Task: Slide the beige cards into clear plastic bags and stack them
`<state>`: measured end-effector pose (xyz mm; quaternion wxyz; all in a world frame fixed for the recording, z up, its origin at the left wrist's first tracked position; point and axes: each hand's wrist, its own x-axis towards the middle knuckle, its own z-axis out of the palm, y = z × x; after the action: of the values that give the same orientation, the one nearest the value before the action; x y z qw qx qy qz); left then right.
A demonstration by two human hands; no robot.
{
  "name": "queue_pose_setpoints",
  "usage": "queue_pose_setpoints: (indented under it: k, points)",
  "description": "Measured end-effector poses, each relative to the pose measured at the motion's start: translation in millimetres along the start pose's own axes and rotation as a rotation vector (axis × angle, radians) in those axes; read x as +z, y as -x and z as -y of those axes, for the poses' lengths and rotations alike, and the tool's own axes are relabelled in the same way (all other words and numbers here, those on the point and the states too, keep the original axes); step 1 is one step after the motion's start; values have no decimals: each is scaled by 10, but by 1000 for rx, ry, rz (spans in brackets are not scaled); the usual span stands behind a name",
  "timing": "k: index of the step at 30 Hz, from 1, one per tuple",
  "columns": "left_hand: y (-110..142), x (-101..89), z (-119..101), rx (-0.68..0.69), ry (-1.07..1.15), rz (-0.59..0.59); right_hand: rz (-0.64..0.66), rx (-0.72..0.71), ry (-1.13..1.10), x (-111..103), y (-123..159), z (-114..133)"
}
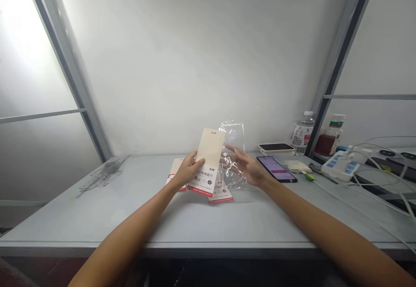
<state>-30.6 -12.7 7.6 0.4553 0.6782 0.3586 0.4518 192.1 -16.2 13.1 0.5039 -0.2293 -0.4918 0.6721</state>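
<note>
My left hand [187,169] is closed on a cream ruler set packet [209,148], thumb across its front. This packet stands tilted above the table, with a white printed lower part and a red bottom edge. A clear plastic bag [235,137] stands upright just right of it. At the bag is my right hand [245,165], its fingers stretched out and apart; whether they are inside or behind the film I cannot tell. Two more packets lie on the table: one [174,167] partly behind my left hand, another [222,195] under the held one, partly covered.
A lit phone [276,169] lies to the right, with a white box [276,148] behind it. Further right are a water bottle [303,133], a jar [330,135], a power strip [341,164] and loose cables. Crumpled clear plastic [105,174] lies at left.
</note>
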Motion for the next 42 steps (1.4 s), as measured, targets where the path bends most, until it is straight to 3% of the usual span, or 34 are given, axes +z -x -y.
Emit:
queue_pose_setpoints:
  k: [5, 15, 22, 30, 36, 39, 42]
  points:
    - [-13, 37, 32, 46, -154, -143, 106, 62, -31, 10, 5, -57]
    - [-13, 82, 33, 86, -327, -289, 74, 102, -85, 18, 0, -87]
    - [-16, 88, 42, 102, -271, -272, 78, 144, -128, 97, 23, -125]
    - [32, 131, -58, 155, -461, -345, 52, 183, -175, 121, 33, -134]
    - [12, 153, 36, 178, -425, -357, 60, 174, -147, 126, 30, -167]
    - [14, 214, 99, 221, -331, -327, 132, 151, -116, 139, 25, -218]
    - [38, 286, 98, 208, -218, -221, 131, 102, -34, 145, 8, -272]
